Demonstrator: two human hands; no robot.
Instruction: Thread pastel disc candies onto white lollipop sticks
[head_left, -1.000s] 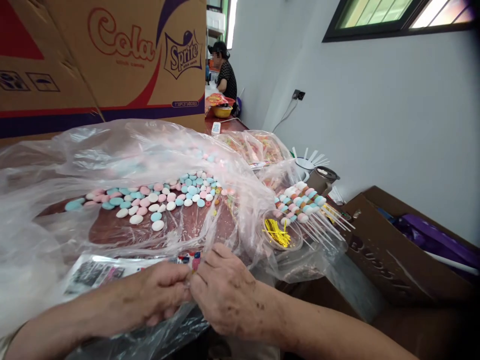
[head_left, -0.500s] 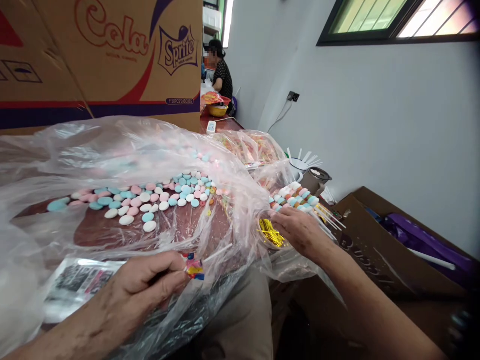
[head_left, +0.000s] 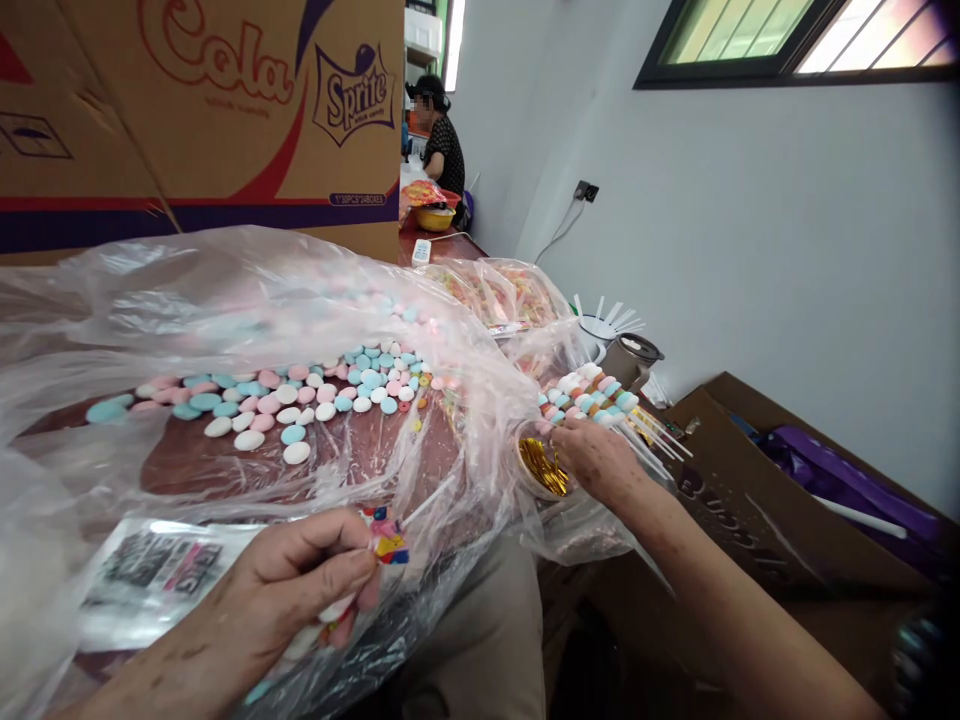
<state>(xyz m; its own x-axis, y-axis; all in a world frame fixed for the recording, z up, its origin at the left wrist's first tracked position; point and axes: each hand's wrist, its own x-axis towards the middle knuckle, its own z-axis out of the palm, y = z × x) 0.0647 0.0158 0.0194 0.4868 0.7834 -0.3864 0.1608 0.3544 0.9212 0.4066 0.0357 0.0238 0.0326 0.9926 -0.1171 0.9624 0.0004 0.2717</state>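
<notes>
My left hand [head_left: 300,585] is closed round a candy skewer in a clear printed wrapper [head_left: 386,535], pinching the wrapper's neck; a white stick [head_left: 427,500] pokes out to the right. My right hand [head_left: 596,455] reaches into a small clear dish of gold twist ties [head_left: 544,467], fingers bent down among them. Whether it holds a tie is hidden. Just beyond lies a pile of finished candy skewers [head_left: 589,395] with white sticks.
Loose pink, blue and white candy discs [head_left: 300,395] lie on a big clear plastic sheet [head_left: 225,290]. Printed wrappers [head_left: 150,570] lie at the near left. A large cardboard box [head_left: 202,110] stands behind. An open brown carton [head_left: 750,490] sits on the right. Another person [head_left: 442,145] works far back.
My right hand let go of the wrapped skewer and moved right to the dish of gold ties. My left hand kept hold of the skewer.
</notes>
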